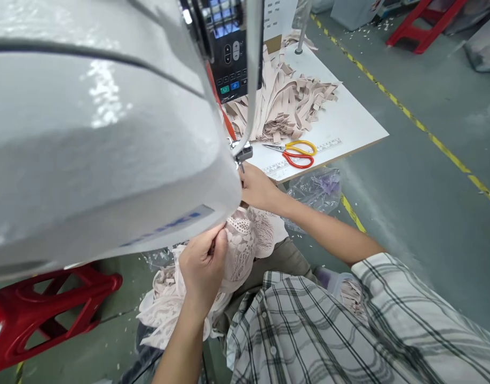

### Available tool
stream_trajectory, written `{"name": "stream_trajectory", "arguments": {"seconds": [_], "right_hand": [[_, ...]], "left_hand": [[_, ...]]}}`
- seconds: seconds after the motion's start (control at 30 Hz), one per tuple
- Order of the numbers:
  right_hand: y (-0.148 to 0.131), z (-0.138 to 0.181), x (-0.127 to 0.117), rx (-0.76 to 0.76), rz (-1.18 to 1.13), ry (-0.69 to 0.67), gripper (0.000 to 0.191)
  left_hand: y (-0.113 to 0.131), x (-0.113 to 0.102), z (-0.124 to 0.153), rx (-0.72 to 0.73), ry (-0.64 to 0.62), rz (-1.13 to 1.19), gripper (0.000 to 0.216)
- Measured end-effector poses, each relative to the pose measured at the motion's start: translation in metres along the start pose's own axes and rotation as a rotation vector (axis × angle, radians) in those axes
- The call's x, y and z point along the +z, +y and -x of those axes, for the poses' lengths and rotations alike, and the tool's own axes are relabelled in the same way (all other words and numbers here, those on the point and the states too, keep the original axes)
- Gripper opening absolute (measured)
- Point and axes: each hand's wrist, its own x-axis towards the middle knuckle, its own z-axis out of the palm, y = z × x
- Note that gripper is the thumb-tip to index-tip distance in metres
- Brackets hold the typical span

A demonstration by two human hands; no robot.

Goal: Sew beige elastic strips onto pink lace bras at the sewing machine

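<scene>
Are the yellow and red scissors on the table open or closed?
Closed. The scissors lie flat on the white table, blades together in one thin point, the yellow and red handle loops side by side.

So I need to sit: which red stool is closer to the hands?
The red stool at lower left, beside the left hand; the other red stool stands far across the floor.

We wear a loose plaid shirt (349,330) in white and grey-green checks, buttoned down the front. Its sleeves stop short, leaving our forearms bare. Our trousers (281,258) are drab brown.

Scissors (295,153) beside pink strips (285,104)
</scene>
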Motion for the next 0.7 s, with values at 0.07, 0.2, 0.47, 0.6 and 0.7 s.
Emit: {"name": "stream_trajectory", "arguments": {"seconds": [0.07, 0.2, 0.47, 0.6, 0.7], "right_hand": [[0.0011, 0.0010, -0.0005, -0.008, -0.004, 0.000, 0.008], [0.0051, 0.0026, -0.0003, -0.026, -0.002, 0.003, 0.009], [0.0047, 0.0034, 0.0005, -0.023, 0.012, 0.009, 0.009], [0.0037, 0.0028, 0.0016, -0.016, 0.008, 0.019, 0.008], [0.0016, 0.0029, 0.0022, 0.015, 0.004, 0.026, 0.007]], "left_hand": [[0.0008, 0.0008, 0.0005, -0.006, 0.005, 0.011, 0.020], [0.0028, 0.0020, 0.0014, -0.010, 0.015, 0.021, 0.020], [0.0064, 0.0021, 0.0028, -0.042, 0.033, 0.021, 0.020], [0.0059, 0.0021, 0.0043, -0.045, 0.069, 0.003, 0.020], [0.0061, 0.0013, 0.0044, -0.044, 0.093, -0.004, 0.019]]}}
